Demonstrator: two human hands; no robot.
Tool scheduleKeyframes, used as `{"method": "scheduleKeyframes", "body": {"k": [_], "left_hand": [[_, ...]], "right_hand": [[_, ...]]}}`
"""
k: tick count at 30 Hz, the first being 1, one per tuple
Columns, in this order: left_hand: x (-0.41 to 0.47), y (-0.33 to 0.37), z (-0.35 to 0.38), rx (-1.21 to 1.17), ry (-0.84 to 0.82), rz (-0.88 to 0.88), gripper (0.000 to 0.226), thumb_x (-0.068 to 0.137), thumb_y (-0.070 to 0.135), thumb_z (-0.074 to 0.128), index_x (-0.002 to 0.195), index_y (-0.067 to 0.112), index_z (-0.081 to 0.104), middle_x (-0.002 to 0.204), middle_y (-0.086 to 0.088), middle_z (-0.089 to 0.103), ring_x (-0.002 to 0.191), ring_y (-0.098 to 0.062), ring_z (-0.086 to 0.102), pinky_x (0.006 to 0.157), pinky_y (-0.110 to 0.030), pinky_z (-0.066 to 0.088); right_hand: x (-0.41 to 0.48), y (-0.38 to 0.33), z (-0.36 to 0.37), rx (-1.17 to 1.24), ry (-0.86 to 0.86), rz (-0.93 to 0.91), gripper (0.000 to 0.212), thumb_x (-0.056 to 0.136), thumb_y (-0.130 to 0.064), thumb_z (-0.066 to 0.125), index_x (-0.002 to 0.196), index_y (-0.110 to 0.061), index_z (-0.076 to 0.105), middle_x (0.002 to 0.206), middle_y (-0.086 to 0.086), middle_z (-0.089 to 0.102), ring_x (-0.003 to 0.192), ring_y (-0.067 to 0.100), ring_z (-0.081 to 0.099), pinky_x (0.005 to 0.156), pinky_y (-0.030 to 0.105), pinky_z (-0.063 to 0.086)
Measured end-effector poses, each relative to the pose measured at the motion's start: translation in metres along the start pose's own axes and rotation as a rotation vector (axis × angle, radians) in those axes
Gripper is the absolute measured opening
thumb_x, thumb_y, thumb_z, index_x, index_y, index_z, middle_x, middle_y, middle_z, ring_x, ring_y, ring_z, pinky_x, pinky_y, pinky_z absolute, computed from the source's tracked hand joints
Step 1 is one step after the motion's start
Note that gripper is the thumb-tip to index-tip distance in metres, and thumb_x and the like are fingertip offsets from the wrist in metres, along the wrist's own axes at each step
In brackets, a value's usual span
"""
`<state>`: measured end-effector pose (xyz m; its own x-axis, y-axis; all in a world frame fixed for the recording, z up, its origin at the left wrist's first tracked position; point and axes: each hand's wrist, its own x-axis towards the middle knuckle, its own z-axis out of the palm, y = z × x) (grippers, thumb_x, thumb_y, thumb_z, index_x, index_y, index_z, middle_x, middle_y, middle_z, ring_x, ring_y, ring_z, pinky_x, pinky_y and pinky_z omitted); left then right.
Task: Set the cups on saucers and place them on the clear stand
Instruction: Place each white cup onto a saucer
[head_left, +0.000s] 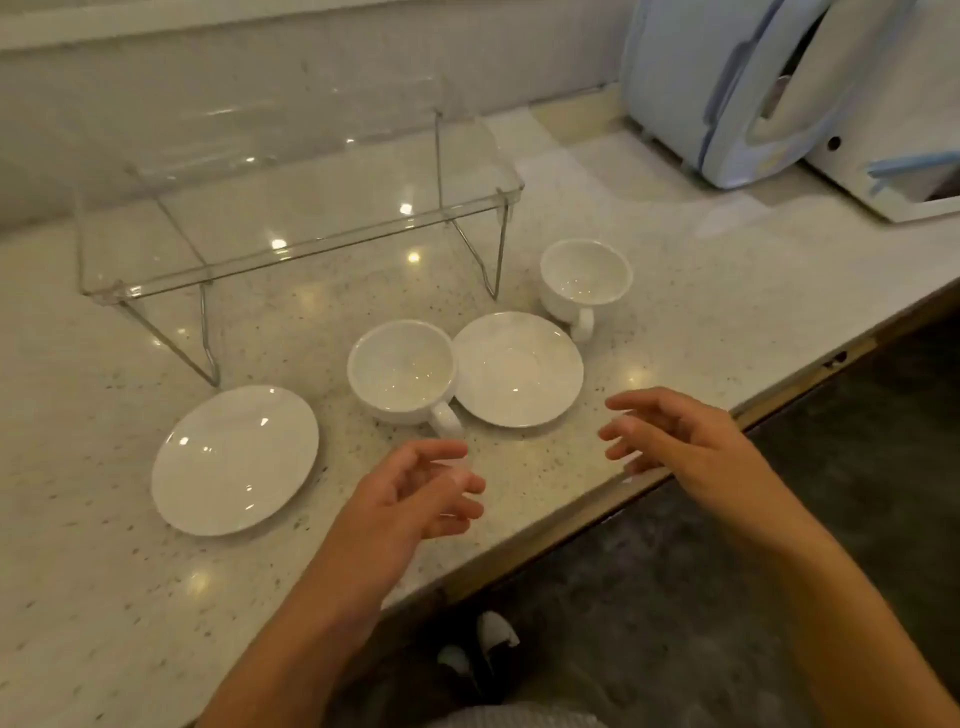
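Two white cups stand empty on the speckled counter (675, 312), neither on a saucer. The near cup (402, 371) touches the right saucer (519, 370); the far cup (586, 278) sits just behind that saucer. The left saucer (235, 460) lies bare, apart. The clear stand (291, 208) behind them carries nothing. Near the front edge, left hand (415, 488) and right hand (670, 434) hover with fingers spread, gripping nothing.

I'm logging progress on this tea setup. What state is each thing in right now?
Near cup: upright, empty, on the counter, not on a saucer.
Far cup: upright, empty, on the counter.
Left saucer: bare.
Right saucer: bare.
Clear stand: standing, nothing on top.
Left hand: open, holding nothing.
Right hand: open, holding nothing.
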<state>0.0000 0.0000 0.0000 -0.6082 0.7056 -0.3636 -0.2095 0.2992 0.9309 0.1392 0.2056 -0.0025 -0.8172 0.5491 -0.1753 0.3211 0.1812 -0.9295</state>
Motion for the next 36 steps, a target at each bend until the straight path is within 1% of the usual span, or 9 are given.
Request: {"method": "scheduleKeyframes", "body": {"k": [3, 7, 10, 16, 20, 23, 26, 30, 36], "left_hand": [[0.01, -0.003, -0.001, -0.176, 0.024, -0.088, 0.047, 0.064, 0.042, 0.067, 0.108, 0.027, 0.059, 0.092, -0.001, 0.074, 0.086, -0.021, 0.07, 0.076, -0.037, 0.053], [0.016, -0.001, 0.004, -0.314, -0.002, -0.164, 0.063, 0.052, 0.042, 0.074, 0.112, 0.032, 0.056, 0.103, -0.007, 0.072, 0.089, -0.024, 0.07, 0.073, -0.037, 0.053], [0.02, 0.0, 0.006, -0.361, 0.073, -0.195, 0.071, 0.048, 0.039, 0.075, 0.113, 0.022, 0.052, 0.107, -0.012, 0.067, 0.085, -0.024, 0.07, 0.068, -0.035, 0.054], [0.027, 0.002, 0.002, -0.541, -0.062, -0.266, 0.044, 0.062, 0.025, 0.071, 0.103, 0.015, 0.06, 0.111, -0.021, 0.067, 0.081, -0.028, 0.068, 0.066, -0.038, 0.054], [0.033, 0.002, 0.001, -0.551, -0.052, -0.276, 0.043, 0.064, 0.024, 0.07, 0.103, 0.01, 0.061, 0.109, -0.021, 0.067, 0.083, -0.027, 0.068, 0.066, -0.036, 0.054], [0.036, 0.002, 0.001, -0.579, 0.025, -0.278, 0.051, 0.061, 0.029, 0.071, 0.104, 0.004, 0.061, 0.099, -0.02, 0.067, 0.084, -0.026, 0.067, 0.062, -0.033, 0.056], [0.035, -0.002, 0.0, -0.565, 0.121, -0.276, 0.046, 0.064, 0.034, 0.07, 0.098, 0.004, 0.063, 0.095, -0.019, 0.066, 0.087, -0.027, 0.067, 0.06, -0.032, 0.056], [0.034, -0.01, -0.004, -0.533, 0.318, -0.151, 0.027, 0.083, 0.034, 0.057, 0.088, 0.007, 0.061, 0.083, -0.014, 0.061, 0.077, -0.023, 0.063, 0.061, -0.03, 0.054], [0.032, -0.01, -0.015, -0.385, 0.515, 0.007, 0.034, 0.087, 0.038, 0.05, 0.073, 0.008, 0.058, 0.067, -0.012, 0.057, 0.063, -0.021, 0.055, 0.058, -0.033, 0.048]], "right_hand": [[0.019, -0.001, 0.0, 0.014, 0.086, -0.015, 0.019, 0.088, -0.026, 0.053, 0.106, -0.029, 0.059, 0.086, -0.006, 0.072, 0.079, 0.005, 0.068, 0.064, 0.015, 0.054], [0.051, 0.007, 0.0, 0.09, 0.193, 0.08, 0.025, 0.089, -0.023, 0.054, 0.114, -0.02, 0.055, 0.092, 0.0, 0.069, 0.079, 0.012, 0.067, 0.061, 0.021, 0.053], [0.072, 0.011, 0.0, 0.217, 0.23, 0.177, 0.029, 0.087, -0.021, 0.056, 0.116, -0.016, 0.054, 0.091, 0.006, 0.069, 0.076, 0.019, 0.066, 0.059, 0.026, 0.051], [0.093, 0.008, 0.004, 0.328, 0.14, 0.201, 0.018, 0.086, -0.019, 0.058, 0.103, -0.018, 0.065, 0.075, 0.003, 0.071, 0.054, 0.01, 0.061, 0.05, 0.024, 0.049], [0.096, 0.007, 0.002, 0.324, 0.051, 0.195, 0.015, 0.087, -0.019, 0.057, 0.095, -0.016, 0.069, 0.07, 0.001, 0.069, 0.058, 0.011, 0.059, 0.053, 0.025, 0.046], [0.099, 0.005, 0.002, 0.33, 0.052, 0.189, 0.013, 0.086, -0.021, 0.058, 0.087, -0.013, 0.069, 0.068, 0.001, 0.068, 0.06, 0.013, 0.058, 0.054, 0.026, 0.043], [0.102, 0.005, -0.001, 0.34, 0.092, 0.212, 0.013, 0.086, -0.022, 0.058, 0.081, -0.011, 0.063, 0.074, 0.008, 0.065, 0.061, 0.015, 0.058, 0.053, 0.025, 0.045], [0.101, 0.007, -0.006, 0.41, 0.179, 0.273, 0.016, 0.088, -0.02, 0.054, 0.079, -0.008, 0.058, 0.083, 0.015, 0.059, 0.07, 0.023, 0.06, 0.059, 0.029, 0.051], [0.096, 0.013, -0.003, 0.433, 0.334, 0.192, 0.029, 0.092, -0.026, 0.05, 0.068, -0.009, 0.055, 0.08, 0.011, 0.059, 0.073, 0.025, 0.061, 0.073, 0.036, 0.055]]}}
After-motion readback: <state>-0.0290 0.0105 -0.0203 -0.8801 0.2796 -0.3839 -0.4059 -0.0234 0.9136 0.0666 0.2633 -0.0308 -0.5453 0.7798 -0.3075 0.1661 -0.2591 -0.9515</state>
